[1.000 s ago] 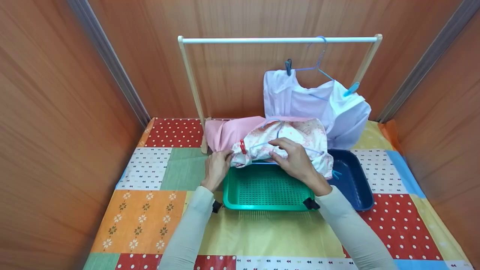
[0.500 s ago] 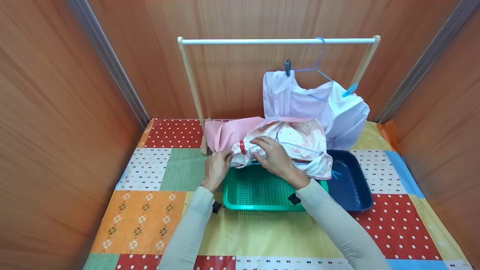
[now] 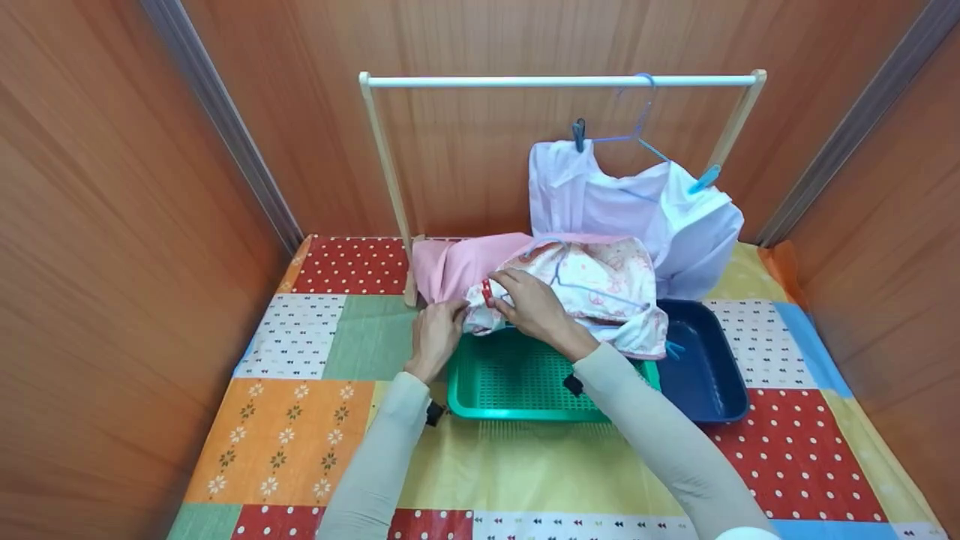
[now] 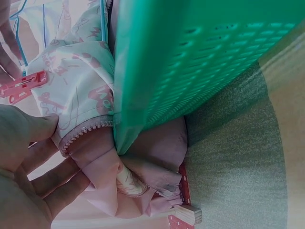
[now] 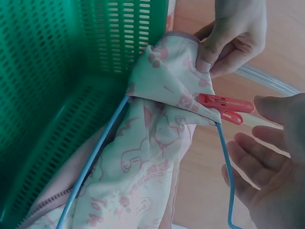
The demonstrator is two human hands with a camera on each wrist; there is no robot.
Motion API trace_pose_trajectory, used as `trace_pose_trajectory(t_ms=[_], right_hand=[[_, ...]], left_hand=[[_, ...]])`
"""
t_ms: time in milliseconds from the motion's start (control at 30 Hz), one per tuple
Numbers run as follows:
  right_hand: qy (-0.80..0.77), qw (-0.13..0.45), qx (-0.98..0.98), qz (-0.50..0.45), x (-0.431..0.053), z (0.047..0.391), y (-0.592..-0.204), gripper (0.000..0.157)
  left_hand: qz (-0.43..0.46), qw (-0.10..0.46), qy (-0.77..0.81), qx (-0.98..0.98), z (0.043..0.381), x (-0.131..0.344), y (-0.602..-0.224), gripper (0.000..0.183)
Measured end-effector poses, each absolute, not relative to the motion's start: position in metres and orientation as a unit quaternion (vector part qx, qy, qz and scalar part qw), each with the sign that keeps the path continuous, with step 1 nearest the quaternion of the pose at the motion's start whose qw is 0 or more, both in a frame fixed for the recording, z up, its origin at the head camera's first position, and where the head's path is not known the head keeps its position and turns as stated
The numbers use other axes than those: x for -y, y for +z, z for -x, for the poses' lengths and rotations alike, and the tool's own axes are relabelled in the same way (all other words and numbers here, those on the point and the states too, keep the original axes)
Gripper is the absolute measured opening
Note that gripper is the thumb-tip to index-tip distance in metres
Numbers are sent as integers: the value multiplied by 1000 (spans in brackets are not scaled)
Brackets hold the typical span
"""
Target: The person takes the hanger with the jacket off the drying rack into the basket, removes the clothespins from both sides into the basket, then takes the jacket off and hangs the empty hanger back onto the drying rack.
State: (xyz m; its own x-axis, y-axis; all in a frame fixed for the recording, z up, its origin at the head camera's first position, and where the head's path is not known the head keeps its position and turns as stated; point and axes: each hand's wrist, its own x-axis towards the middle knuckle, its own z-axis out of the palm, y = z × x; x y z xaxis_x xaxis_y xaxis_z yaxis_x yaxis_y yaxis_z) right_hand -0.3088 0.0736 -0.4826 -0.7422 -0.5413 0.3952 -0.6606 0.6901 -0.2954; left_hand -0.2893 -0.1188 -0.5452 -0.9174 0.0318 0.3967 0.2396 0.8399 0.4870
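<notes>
While two hands (image 3: pixel 436 337) (image 3: pixel 534 306) work, one red clothespin (image 5: pixel 223 102)

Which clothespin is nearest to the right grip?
The red clothespin on the pink-printed garment, beside the right grip. The dark clothespin, light-blue clothespin and lower blue clothespin are farther.

Left hand (image 3: pixel 437 337): pinches the printed garment's (image 3: pixel 609 271) left edge.
Right hand (image 3: pixel 534 306): thumb and fingers parted at the red clip (image 3: pixel 487 292) near that edge.
Printed garment: pink on white, light-blue hanger (image 3: pixel 592 289) lying across it.
Green basket (image 3: pixel 517 413): in front of the garment, dark blue tub (image 3: pixel 709 375) beside it.
Rack (image 3: pixel 487 81): white shirt (image 3: pixel 622 201) hanging toward the right.
</notes>
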Motion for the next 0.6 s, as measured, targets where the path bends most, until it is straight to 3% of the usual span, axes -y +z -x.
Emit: trace_pose_trajectory(t_ms=[167,600], right_hand=[[200,107,919,-324,-66,317,-482,41],[220,88,920,-312,-57,327,-486,27]], left_hand=[[75,188,-277,939,290,119,-545,13],[67,195,-277,939,290,116,-546,13]])
